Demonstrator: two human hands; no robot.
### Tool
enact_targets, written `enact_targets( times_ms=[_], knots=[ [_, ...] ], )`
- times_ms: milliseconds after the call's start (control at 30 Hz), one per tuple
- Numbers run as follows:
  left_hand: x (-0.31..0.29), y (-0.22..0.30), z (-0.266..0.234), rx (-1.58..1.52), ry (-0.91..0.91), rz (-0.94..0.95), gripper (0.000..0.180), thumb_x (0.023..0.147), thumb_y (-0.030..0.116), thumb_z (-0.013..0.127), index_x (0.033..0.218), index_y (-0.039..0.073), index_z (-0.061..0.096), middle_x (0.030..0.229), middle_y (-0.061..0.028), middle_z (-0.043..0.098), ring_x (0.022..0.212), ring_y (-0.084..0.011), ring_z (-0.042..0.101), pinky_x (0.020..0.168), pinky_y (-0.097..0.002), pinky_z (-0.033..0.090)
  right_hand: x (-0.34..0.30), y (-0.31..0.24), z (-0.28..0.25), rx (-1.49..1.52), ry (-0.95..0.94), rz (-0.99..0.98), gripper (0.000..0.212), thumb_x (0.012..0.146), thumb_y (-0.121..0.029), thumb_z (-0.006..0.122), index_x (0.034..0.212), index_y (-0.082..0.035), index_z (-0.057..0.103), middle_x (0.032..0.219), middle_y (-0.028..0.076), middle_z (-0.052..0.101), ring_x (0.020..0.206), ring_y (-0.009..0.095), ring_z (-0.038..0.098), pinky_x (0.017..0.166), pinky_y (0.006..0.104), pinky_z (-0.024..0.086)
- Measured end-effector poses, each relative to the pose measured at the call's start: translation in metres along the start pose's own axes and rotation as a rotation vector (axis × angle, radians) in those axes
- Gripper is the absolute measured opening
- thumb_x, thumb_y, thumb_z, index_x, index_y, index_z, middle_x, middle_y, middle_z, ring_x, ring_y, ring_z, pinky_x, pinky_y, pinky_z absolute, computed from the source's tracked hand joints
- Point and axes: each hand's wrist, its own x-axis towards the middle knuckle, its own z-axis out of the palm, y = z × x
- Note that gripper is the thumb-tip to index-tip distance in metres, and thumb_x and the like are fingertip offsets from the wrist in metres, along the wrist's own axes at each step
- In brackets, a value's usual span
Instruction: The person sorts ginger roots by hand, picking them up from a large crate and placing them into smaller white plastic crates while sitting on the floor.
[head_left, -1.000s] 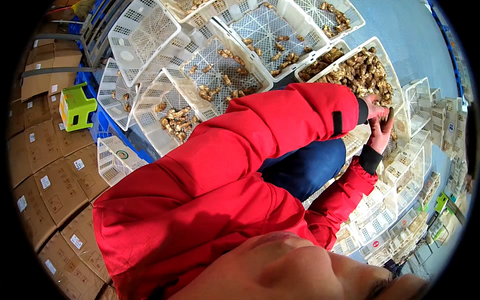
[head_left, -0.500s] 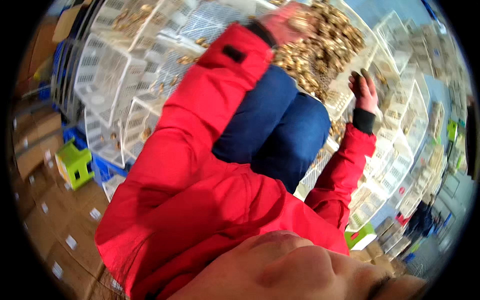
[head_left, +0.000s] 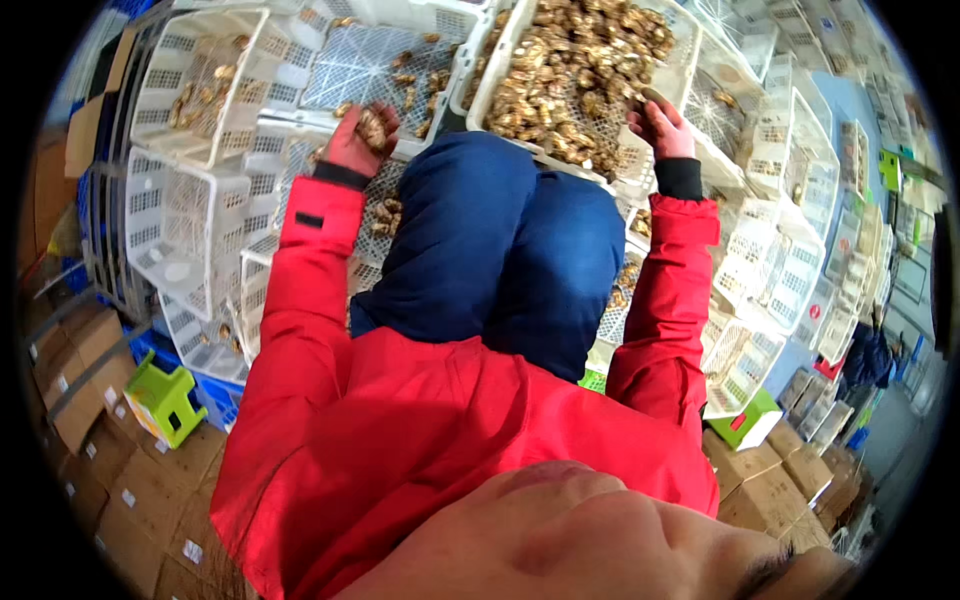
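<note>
My left hand (head_left: 352,150) is closed around a rounded, brown-and-cream, mushroom-like piece (head_left: 372,128). It is left of my knees, over the near edge of a white mesh crate (head_left: 385,68) with a few similar pieces inside. In front of my knees stands another white crate (head_left: 489,88), heaped with a pile of these brown pieces (head_left: 575,75). At its right side is my right hand (head_left: 664,132), fingers bent together with dark tips. What they hold, if anything, cannot be made out.
More white crates (head_left: 188,232) with scattered pieces stand to the left, and others (head_left: 762,262) line the right. A green plastic stool (head_left: 165,400) sits at lower left near flattened cardboard (head_left: 150,500). A metal rack (head_left: 105,240) runs along the left.
My left hand has come back from the heaped crate to the left crate, carrying a piece. My right hand's spread fingers have bent in at the heaped crate's right side. The view has shifted.
</note>
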Motion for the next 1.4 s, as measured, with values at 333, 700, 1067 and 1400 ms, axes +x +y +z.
enact_targets(
  times_ms=[333,700,1067,1400],
  knots=[
    [-0.04,0.008,-0.102,0.89,0.7,0.04,0.04,0.081,0.035,0.046,0.11,0.007,0.044,0.109,-0.0077,0.048,0.099,-0.022,0.047,0.082,-0.0312,0.038,0.106,0.026,0.044,-1.3,0.118,-0.057,0.038,0.074,-0.034,0.052,0.108,-0.016,0.052,0.096,0.008,0.059,0.086,0.022,0.057,0.077,0.0325,0.044],
    [0.103,-0.028,0.077,0.553,0.089,0.003,0.04,0.085,0.032,0.043,0.111,0.001,0.042,0.109,-0.0118,0.048,0.102,-0.0214,0.046,0.087,-0.0331,0.038,0.133,0.091,0.065,-1.455,-0.029,0.054,0.047,0.072,-0.042,0.052,0.112,-0.018,0.05,0.107,0.011,0.054,0.095,0.026,0.053,0.081,0.0339,0.042],
    [0.098,-0.035,0.096,0.672,0.076,-0.025,0.038,0.085,0.032,0.043,0.109,0.002,0.043,0.103,-0.0083,0.051,0.094,-0.0181,0.05,0.083,-0.0302,0.042,0.129,0.102,0.06,-1.357,0.17,0.125,0.051,0.065,-0.032,0.062,0.112,-0.015,0.047,0.099,0.011,0.057,0.088,0.025,0.057,0.077,0.0346,0.044],
    [0.105,-0.067,0.213,0.957,-0.027,0.06,0.034,0.083,0.018,0.048,0.113,0.003,0.041,0.103,-0.0088,0.052,0.087,-0.0145,0.052,0.07,-0.0251,0.045,-0.007,-0.015,0.055,0.365,-0.403,-0.107,0.055,0.078,-0.016,0.052,0.125,-0.001,0.028,0.09,0.005,0.052,0.076,0.013,0.05,0.076,0.0281,0.042]
  ],
)
